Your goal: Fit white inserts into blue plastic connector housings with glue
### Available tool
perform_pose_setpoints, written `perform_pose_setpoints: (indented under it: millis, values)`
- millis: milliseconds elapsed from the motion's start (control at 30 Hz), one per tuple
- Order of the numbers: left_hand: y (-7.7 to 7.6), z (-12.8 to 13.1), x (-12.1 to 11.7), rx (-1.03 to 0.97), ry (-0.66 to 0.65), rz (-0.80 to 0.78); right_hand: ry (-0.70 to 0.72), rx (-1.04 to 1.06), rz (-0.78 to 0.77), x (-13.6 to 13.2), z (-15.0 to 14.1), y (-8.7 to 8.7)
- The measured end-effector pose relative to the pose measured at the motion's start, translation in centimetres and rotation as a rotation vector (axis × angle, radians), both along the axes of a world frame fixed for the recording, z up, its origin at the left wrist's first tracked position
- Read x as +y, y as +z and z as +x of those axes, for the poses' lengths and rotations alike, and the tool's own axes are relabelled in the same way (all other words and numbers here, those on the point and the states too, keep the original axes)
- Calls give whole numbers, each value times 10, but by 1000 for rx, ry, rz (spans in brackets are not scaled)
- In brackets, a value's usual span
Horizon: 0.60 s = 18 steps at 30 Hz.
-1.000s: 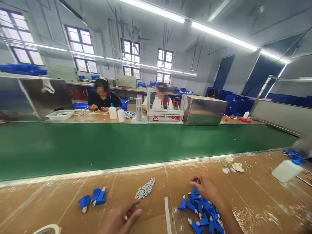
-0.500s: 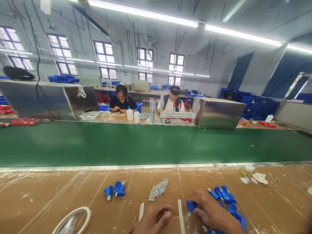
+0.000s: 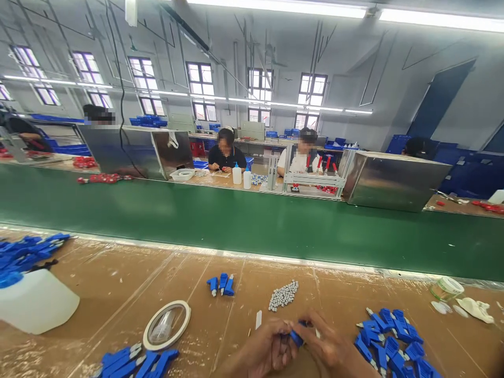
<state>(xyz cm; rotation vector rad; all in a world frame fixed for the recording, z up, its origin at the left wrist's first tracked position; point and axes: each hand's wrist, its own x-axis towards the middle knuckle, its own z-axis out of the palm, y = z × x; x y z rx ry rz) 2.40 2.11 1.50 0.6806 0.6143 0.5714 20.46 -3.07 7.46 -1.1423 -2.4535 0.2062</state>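
Observation:
Close together at the front of the bench are my left hand (image 3: 271, 346) and my right hand (image 3: 328, 344). Between them is a small blue plastic part (image 3: 296, 338), partly covered by fingers. My left hand is curled round its near side, and my right fingers pinch its upper end. Just beyond the hands lies a heap of small grey pellet-like pieces (image 3: 283, 295). Similar blue parts with pale tips (image 3: 388, 336) are piled right of my right hand. A few more blue parts (image 3: 221, 284) rest to the left, beyond my left hand.
A roll of tape (image 3: 167, 325) and more blue parts (image 3: 137, 362) lie at left, near a white bottle (image 3: 39, 302). A small jar (image 3: 447, 289) stands at right beside a crumpled white cloth (image 3: 475, 310). Past the green belt (image 3: 236, 220), several people sit working.
My right hand has brought the blue part over to my left hand, which has closed on it too. The view has swung left, bringing the white bottle and more blue parts into sight.

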Motion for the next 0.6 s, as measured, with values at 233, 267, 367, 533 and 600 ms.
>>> perform_pose_setpoints:
  millis: [233, 267, 367, 533, 600]
  values:
    - [15, -5, 5, 46, 51, -10, -85, 300, -51, -22, 2, -23]
    - [15, -4, 4, 65, 42, 1, -74, 325, -29, -23, 3, -26]
    - [15, -7, 3, 128, 49, 69, -221, 368, -42, -23, 12, -23]
    - [27, -41, 26, 395, 184, 430, -357, 349, -181, -22, 38, -20]
    - [33, -51, 40, 639, 236, 713, -378, 343, -215, -22, 43, -25]
